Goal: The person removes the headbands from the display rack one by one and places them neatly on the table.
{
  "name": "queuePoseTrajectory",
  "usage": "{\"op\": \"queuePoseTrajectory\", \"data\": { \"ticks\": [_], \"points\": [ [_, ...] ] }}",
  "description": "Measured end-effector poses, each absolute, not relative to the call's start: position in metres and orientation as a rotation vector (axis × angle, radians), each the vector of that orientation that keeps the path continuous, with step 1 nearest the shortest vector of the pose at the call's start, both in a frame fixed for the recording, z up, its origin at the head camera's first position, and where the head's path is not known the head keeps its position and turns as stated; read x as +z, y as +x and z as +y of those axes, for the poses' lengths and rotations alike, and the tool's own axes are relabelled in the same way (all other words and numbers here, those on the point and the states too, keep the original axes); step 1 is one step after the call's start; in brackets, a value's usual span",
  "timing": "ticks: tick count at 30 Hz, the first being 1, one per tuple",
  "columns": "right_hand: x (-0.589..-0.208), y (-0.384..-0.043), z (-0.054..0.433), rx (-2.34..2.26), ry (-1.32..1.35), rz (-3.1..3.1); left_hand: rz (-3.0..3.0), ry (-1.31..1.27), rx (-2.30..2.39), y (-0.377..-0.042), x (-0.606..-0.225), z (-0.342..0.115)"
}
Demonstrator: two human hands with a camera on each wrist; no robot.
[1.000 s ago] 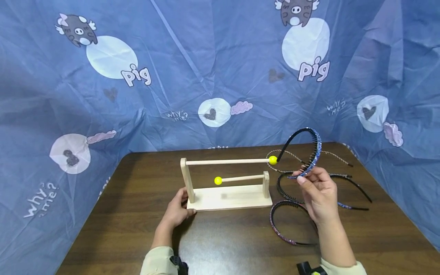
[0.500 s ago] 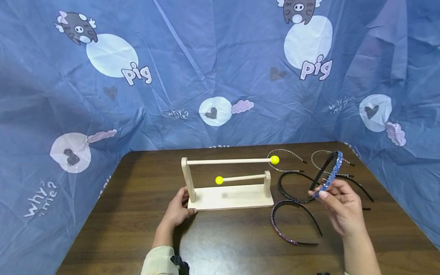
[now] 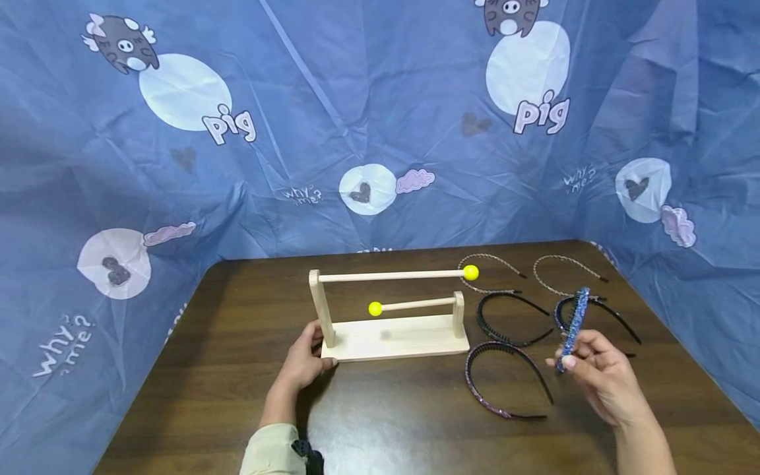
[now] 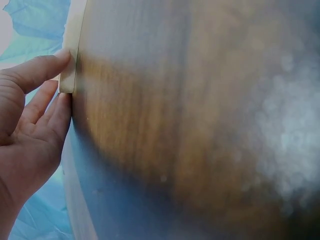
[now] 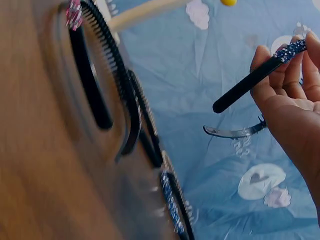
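My right hand (image 3: 607, 376) pinches a blue glittery headband (image 3: 574, 328) near one end, above the right side of the table. Seen from the head it stands almost edge-on; in the right wrist view its black tip (image 5: 245, 86) sticks out past the fingers. On the left, my left hand (image 3: 301, 364) grips the end of a pale wooden stand (image 3: 404, 335), thumb on the front edge and fingers behind. In the left wrist view that thumb rests on the stand's corner (image 4: 74, 35). Two rods with yellow balls at their tips run along the stand, with nothing hung on them.
Right of the stand lie a pink-purple headband (image 3: 472, 389), a black toothed headband (image 3: 483, 324) and two thin braided headbands. Another dark headband (image 3: 626, 323) is partly hidden behind the held one. A blue printed cloth (image 3: 368, 132) hangs behind the brown table (image 3: 237, 343).
My right hand has moved right and down, away from the upper rod's ball, and the blue headband has turned edge-on. My left hand has stayed at the stand's left end.
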State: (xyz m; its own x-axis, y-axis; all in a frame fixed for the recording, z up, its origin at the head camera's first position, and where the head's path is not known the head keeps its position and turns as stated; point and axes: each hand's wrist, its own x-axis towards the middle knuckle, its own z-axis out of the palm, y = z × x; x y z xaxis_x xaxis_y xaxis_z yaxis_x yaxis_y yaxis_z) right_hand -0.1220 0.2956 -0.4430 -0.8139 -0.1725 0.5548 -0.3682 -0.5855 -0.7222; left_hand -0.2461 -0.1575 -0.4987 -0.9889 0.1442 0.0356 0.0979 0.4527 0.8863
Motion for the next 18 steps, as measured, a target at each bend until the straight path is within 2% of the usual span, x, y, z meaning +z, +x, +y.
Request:
{"op": "queuePoseTrajectory", "data": {
  "ticks": [18],
  "points": [
    [-0.472, -0.096, 0.322, 2.295, 0.577, -1.872, 2.641, 0.196, 1.586, -0.244, -0.497, -0.156]
  ]
}}
